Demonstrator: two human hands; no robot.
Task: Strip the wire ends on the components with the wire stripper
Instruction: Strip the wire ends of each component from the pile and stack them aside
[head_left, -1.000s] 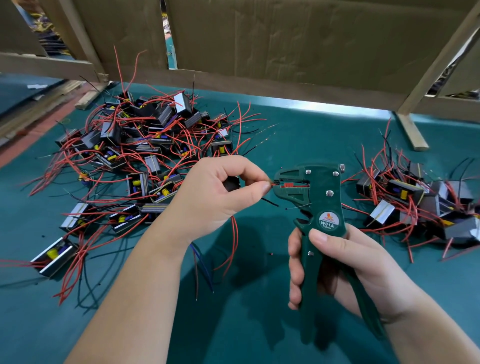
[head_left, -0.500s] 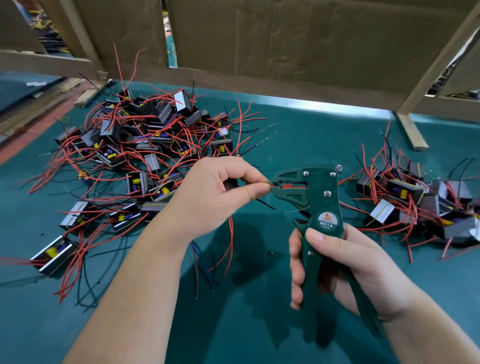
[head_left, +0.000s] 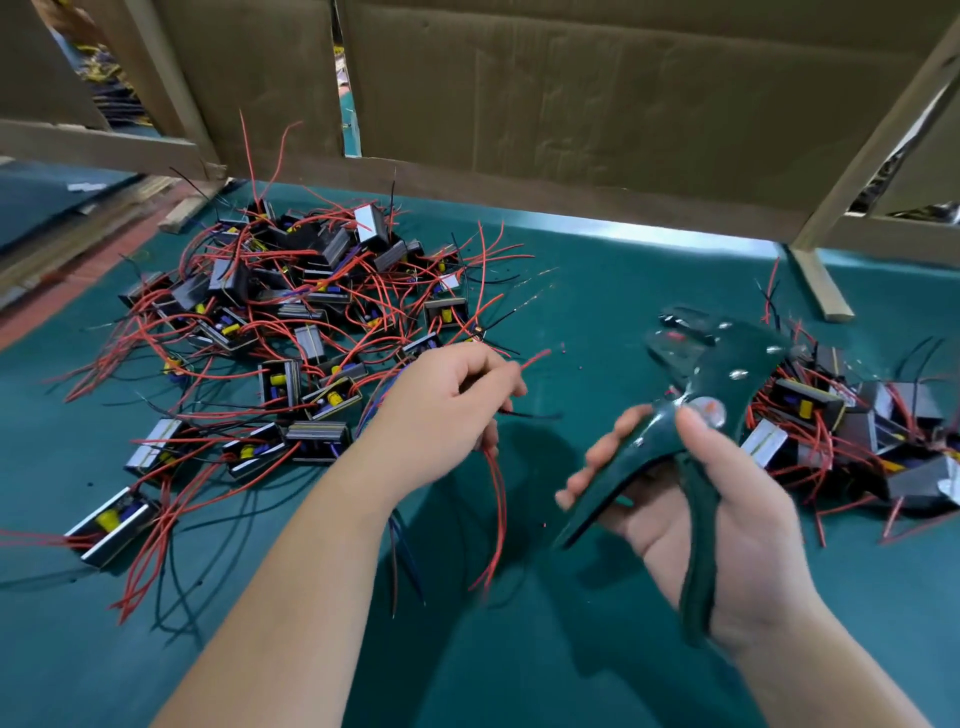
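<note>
- Across the back stands a cardboard wall (head_left: 623, 104) held in a wooden frame (head_left: 878, 135), right at the far edge of your bench.
- The green table (head_left: 613, 291) fills the rest of the view; both of your forearms reach out over it.
- On your left lies the left pile of components (head_left: 291, 322): black blocks with yellow and blue parts inside, tangled in red and black leads that spill toward you.
- On your right sits the right pile of components (head_left: 857, 426), smaller, just behind and beside the tool, well apart from the other heap.
- Your right hand (head_left: 727, 530) is wrapped on the wire stripper (head_left: 706, 384): thumb pressed near the round label, fingers curled behind one handle, the other handle lying along your palm. The two handles stand spread apart. The tool is tilted, its head pointing up and away, and motion blur hides how its jaws stand.
- Your left hand (head_left: 441, 415) has its fingers curled and pinches a red wire (head_left: 535, 358), whose end sticks out to the right, clear of the stripper's head. More red leads (head_left: 500, 514) hang below this hand to the table.
- A black wire (head_left: 535, 415) also juts out from under those fingers.
</note>
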